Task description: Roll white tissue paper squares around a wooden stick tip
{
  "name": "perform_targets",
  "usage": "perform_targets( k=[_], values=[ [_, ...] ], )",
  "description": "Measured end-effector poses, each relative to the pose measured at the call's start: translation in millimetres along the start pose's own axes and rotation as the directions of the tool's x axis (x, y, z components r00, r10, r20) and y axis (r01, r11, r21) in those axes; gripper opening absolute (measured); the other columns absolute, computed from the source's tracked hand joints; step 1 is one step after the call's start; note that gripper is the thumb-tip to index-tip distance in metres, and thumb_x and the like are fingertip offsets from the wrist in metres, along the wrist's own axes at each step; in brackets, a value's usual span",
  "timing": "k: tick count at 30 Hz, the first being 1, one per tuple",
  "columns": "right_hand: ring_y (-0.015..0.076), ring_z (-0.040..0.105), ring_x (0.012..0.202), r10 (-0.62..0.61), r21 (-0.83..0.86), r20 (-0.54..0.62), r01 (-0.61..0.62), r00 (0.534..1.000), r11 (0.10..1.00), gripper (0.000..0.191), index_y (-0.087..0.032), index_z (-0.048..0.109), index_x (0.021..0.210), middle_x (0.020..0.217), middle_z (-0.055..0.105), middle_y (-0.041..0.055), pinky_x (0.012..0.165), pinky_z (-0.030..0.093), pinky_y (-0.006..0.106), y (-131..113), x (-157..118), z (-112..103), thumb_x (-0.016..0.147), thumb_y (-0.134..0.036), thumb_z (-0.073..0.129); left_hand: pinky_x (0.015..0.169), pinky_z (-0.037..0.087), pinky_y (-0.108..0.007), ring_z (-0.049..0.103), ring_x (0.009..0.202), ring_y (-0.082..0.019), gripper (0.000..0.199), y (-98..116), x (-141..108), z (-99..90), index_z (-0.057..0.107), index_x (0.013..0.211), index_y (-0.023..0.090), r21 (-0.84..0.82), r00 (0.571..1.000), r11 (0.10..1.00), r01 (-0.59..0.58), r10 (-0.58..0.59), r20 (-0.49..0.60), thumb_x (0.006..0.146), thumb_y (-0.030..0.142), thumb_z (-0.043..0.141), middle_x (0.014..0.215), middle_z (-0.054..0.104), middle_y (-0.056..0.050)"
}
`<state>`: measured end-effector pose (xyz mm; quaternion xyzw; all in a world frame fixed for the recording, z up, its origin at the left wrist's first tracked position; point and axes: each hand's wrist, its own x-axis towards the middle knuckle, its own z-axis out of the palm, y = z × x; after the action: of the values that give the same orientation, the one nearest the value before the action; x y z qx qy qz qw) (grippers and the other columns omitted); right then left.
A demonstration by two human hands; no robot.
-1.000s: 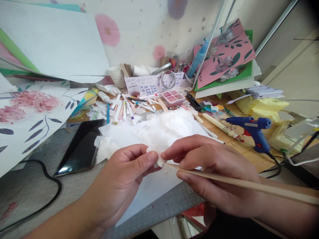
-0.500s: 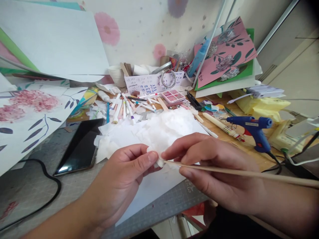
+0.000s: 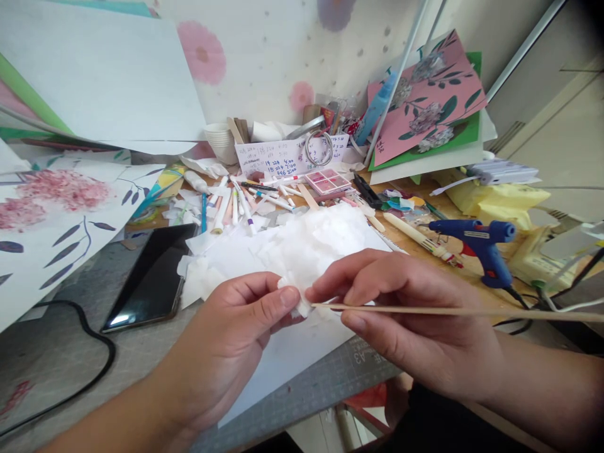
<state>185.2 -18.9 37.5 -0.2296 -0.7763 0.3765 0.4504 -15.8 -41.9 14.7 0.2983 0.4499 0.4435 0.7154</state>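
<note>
My left hand pinches a small piece of white tissue paper between thumb and fingers. From the right, my right hand grips a thin wooden stick, its tip at the tissue piece and its long end reaching out past the right edge. The right index fingertip is at the tissue too. Just behind both hands, a loose heap of white tissue pieces lies on a sheet of white paper.
A black phone and a black cable lie left on the grey cutting mat. Several markers and a palette sit behind the tissue. To the right is a blue glue gun; flower pictures lean behind.
The stick's far end has swung up, so it now lies closer to level. My right hand has turned slightly with it; my left hand keeps its place on the tissue.
</note>
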Motion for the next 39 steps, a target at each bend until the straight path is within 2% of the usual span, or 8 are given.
perform_targets(
  k=[7,20,26,30,35,39],
  values=[
    [0.0146,0.074,0.089,-0.098,-0.182,0.054,0.106,0.994,0.978,0.013,-0.019,0.063,0.089,0.096,0.075,0.0085,0.076,0.061,0.021,-1.3,-0.2,-1.1,0.086,-0.006,0.063,0.068,0.046,-0.026,0.056,0.069,-0.015,0.019,0.2,-0.4,1.4,0.071,0.070,0.015,-0.036,1.000,0.999,0.011,-0.011,0.004,0.075,0.031,0.082,0.066,0.064,0.000],
    [0.0147,0.074,0.090,-0.155,-0.240,0.108,0.177,0.982,0.955,0.014,-0.019,0.064,0.093,0.099,0.076,0.0092,0.077,0.062,0.021,-4.1,2.1,-3.2,0.086,-0.007,0.063,0.066,0.046,-0.024,0.056,0.066,-0.014,0.022,-0.1,0.2,3.2,0.071,0.067,0.015,-0.028,1.000,1.000,-0.007,0.007,-0.005,0.074,0.032,0.083,0.065,0.066,-0.001],
    [0.0136,0.074,0.089,-0.136,-0.226,0.077,0.150,0.988,0.963,0.015,-0.018,0.064,0.090,0.096,0.076,0.0089,0.077,0.061,0.020,-3.4,2.4,-2.2,0.085,-0.004,0.063,0.066,0.046,-0.022,0.057,0.066,-0.013,0.022,2.0,-0.7,4.3,0.072,0.065,0.015,-0.048,1.000,0.999,0.015,-0.015,-0.008,0.066,0.030,0.088,0.065,0.069,0.000],
    [0.0151,0.074,0.087,-0.098,-0.165,0.045,0.104,0.994,0.981,0.013,-0.019,0.063,0.087,0.094,0.076,0.0086,0.075,0.062,0.024,-3.3,1.8,-0.9,0.085,-0.006,0.062,0.067,0.047,-0.022,0.058,0.067,-0.013,0.020,1.9,0.1,3.4,0.073,0.066,0.016,-0.046,1.000,0.999,-0.001,0.000,-0.002,0.064,0.028,0.089,0.066,0.070,0.000],
    [0.0166,0.075,0.084,-0.006,-0.043,-0.015,0.005,1.000,0.999,0.013,-0.019,0.063,0.083,0.092,0.076,0.0085,0.073,0.062,0.026,-1.1,0.7,0.9,0.085,-0.006,0.064,0.068,0.046,-0.024,0.059,0.070,-0.014,0.016,0.2,0.8,1.6,0.073,0.069,0.016,-0.040,1.000,0.999,0.010,-0.010,-0.014,0.068,0.025,0.086,0.069,0.071,-0.001],
    [0.0160,0.075,0.083,0.022,0.000,-0.028,-0.022,0.999,1.000,0.013,-0.019,0.063,0.082,0.092,0.076,0.0086,0.073,0.062,0.026,0.6,0.2,1.6,0.085,-0.006,0.065,0.067,0.046,-0.025,0.059,0.069,-0.014,0.017,-1.1,0.6,1.2,0.073,0.069,0.016,-0.022,1.000,1.000,0.016,-0.016,-0.006,0.068,0.027,0.086,0.068,0.071,-0.001]
  ],
)
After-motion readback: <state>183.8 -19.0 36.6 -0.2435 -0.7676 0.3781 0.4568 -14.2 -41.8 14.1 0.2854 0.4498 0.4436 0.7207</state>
